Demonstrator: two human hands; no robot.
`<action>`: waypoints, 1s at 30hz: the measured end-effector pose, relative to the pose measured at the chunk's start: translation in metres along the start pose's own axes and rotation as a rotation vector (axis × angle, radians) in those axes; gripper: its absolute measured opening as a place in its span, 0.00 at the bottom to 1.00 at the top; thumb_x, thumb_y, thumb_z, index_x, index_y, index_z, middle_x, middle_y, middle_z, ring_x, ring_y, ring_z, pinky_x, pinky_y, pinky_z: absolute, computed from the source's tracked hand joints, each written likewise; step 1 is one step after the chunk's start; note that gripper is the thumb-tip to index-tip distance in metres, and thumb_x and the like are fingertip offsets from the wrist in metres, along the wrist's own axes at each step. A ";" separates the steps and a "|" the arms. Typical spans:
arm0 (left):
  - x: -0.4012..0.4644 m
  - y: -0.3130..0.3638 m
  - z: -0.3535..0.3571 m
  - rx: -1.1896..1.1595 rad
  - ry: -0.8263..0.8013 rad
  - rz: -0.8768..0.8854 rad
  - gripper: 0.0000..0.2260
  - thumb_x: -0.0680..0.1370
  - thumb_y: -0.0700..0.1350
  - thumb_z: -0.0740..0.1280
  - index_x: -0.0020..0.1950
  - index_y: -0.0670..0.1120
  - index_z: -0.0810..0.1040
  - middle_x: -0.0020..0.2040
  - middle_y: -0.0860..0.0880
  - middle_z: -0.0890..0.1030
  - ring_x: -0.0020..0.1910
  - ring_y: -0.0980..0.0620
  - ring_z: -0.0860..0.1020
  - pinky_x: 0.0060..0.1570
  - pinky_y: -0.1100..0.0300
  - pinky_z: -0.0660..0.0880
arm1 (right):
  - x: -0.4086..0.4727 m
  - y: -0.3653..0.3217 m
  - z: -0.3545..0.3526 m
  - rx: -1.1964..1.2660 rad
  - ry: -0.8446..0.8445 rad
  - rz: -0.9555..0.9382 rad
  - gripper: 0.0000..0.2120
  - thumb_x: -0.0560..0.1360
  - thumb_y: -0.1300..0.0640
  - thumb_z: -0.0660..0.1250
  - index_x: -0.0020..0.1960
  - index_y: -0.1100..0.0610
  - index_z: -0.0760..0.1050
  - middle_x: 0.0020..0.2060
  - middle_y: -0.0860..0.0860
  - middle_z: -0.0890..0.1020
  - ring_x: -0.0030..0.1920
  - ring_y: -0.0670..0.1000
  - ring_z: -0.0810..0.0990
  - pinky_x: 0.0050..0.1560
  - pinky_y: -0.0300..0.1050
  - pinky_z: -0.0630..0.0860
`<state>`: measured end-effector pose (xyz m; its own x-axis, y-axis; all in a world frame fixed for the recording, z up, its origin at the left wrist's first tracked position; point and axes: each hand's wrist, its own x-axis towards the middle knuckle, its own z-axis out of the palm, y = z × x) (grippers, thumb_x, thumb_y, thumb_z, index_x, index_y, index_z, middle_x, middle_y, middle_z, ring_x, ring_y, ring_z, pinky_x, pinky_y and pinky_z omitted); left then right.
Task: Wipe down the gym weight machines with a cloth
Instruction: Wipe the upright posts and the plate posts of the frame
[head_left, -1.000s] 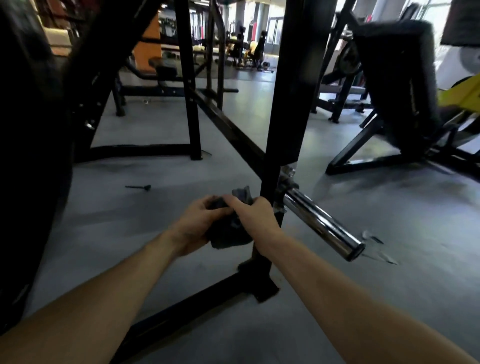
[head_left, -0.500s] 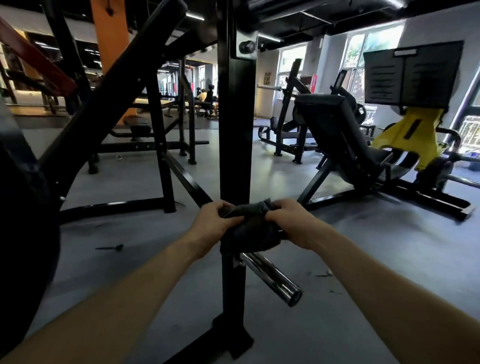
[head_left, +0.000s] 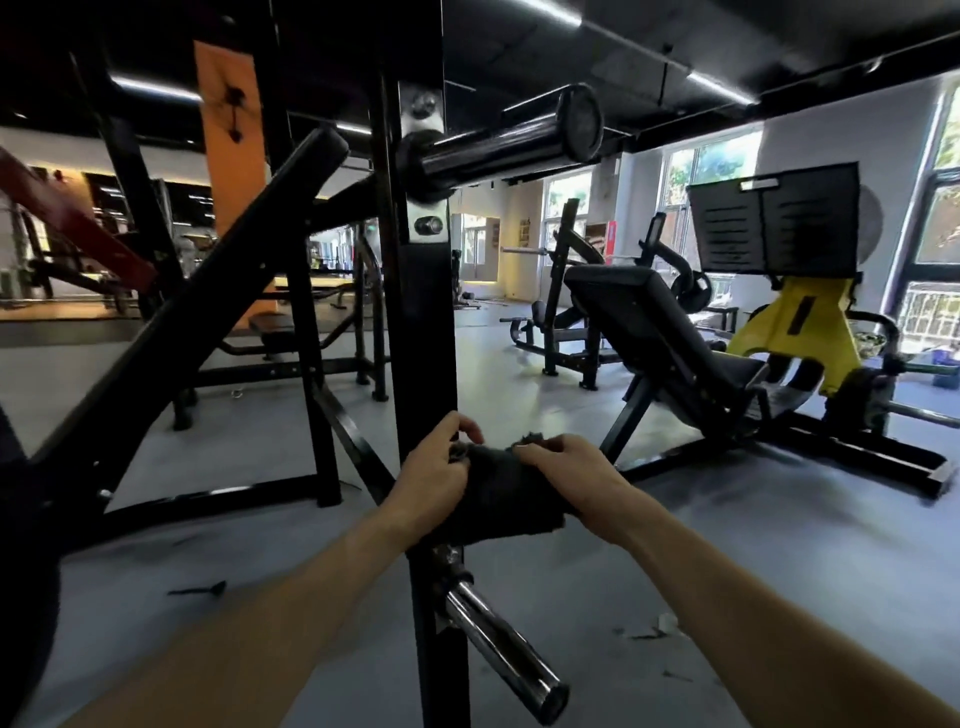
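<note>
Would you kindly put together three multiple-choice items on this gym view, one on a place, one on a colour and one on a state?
1. Where does the chrome peg sit relative to the cloth?
A. above it
B. below it, on the same black upright
C. across the room

2. What colour is the panel under the footplate of the leg press?
A. yellow
B. green
C. white

3. How is the cloth held?
A. draped over the peg, untouched
B. by one hand only
C. by both hands at once

Answers: 1 B, the peg juts from the black upright just under the cloth. 2 A, the panel is plainly yellow. 3 C, the left hand and the right hand each grip an end.
</note>
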<state>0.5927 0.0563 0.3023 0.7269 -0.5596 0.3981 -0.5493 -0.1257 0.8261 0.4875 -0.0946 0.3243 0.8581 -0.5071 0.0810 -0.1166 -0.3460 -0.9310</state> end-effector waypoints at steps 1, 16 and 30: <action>0.004 0.006 -0.003 -0.015 0.006 0.012 0.17 0.78 0.32 0.58 0.50 0.55 0.75 0.45 0.44 0.80 0.40 0.47 0.77 0.37 0.54 0.74 | 0.002 -0.005 -0.003 -0.005 -0.003 -0.039 0.13 0.76 0.52 0.73 0.44 0.63 0.79 0.38 0.56 0.85 0.39 0.53 0.85 0.39 0.46 0.80; 0.056 0.076 -0.121 0.228 0.588 0.253 0.10 0.78 0.43 0.56 0.41 0.52 0.73 0.45 0.58 0.73 0.42 0.58 0.74 0.39 0.66 0.70 | 0.015 -0.190 0.090 -0.310 0.196 -0.653 0.09 0.79 0.67 0.59 0.55 0.55 0.67 0.43 0.52 0.78 0.42 0.54 0.78 0.35 0.49 0.73; 0.111 0.205 -0.231 0.265 0.696 0.204 0.12 0.80 0.42 0.58 0.46 0.41 0.79 0.47 0.51 0.76 0.43 0.57 0.76 0.44 0.58 0.75 | 0.013 -0.391 0.064 -0.458 0.136 -0.576 0.12 0.78 0.64 0.61 0.60 0.56 0.66 0.46 0.54 0.77 0.54 0.56 0.73 0.52 0.51 0.71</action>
<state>0.6559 0.1574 0.6082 0.6442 0.0404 0.7638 -0.7168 -0.3165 0.6213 0.5764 0.0840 0.6665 0.7802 -0.2296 0.5818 0.1101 -0.8653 -0.4890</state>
